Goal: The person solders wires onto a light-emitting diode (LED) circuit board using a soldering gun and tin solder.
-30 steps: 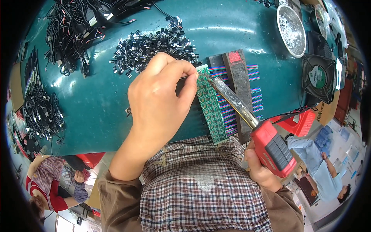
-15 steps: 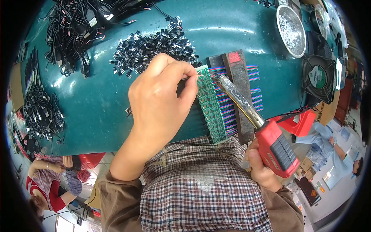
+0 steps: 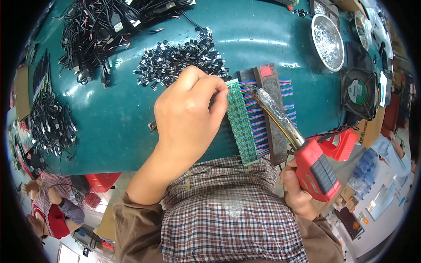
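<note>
Teal table (image 3: 131,131), green circuit strip (image 3: 241,122), red soldering iron (image 3: 316,168), plaid shirt (image 3: 228,219).

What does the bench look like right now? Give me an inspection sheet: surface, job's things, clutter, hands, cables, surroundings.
Surface: teal table, glossy.
Job's things: green circuit strip with coloured wires under a dark clamp bar; red soldering iron, its tip at the strip's top end.
Clutter: heap of small black parts; metal bowl of silvery scraps; black fan.
Hands: left hand pinches at the strip's top edge; right hand grips the iron's handle.
Cables: black cable bundles at the far left.
Surroundings: other people at the lower left and right edges.
</note>
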### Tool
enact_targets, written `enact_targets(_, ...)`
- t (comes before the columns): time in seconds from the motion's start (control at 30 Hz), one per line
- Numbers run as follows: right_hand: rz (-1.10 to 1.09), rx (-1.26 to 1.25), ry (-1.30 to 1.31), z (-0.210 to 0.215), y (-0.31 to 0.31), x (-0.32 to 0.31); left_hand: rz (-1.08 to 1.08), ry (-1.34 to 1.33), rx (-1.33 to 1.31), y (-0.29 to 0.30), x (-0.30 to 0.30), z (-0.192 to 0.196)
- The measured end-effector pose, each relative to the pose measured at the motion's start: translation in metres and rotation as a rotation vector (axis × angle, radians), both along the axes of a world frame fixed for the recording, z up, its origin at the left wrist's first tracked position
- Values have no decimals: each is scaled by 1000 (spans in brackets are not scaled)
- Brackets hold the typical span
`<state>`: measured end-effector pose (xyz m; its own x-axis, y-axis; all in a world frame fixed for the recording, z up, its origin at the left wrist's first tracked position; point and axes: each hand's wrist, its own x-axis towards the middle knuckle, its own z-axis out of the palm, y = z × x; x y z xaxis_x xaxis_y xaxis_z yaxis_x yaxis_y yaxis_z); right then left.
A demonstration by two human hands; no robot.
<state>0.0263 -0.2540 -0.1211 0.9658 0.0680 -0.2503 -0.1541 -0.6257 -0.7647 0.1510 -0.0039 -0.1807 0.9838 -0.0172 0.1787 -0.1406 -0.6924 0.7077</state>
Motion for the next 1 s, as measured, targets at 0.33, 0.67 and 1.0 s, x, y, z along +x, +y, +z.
enact_targets(0.33,-315,435,-207,-13,8,3,-13,-14,-39,7,-11,14)
enact_targets(0.67,-521,561,-328,-15,-1,17,13,-134,-4,24,-33,25)
enact_targets(1.0,-486,611,-410,-4,-2,17,528,-195,61,125,32,30)
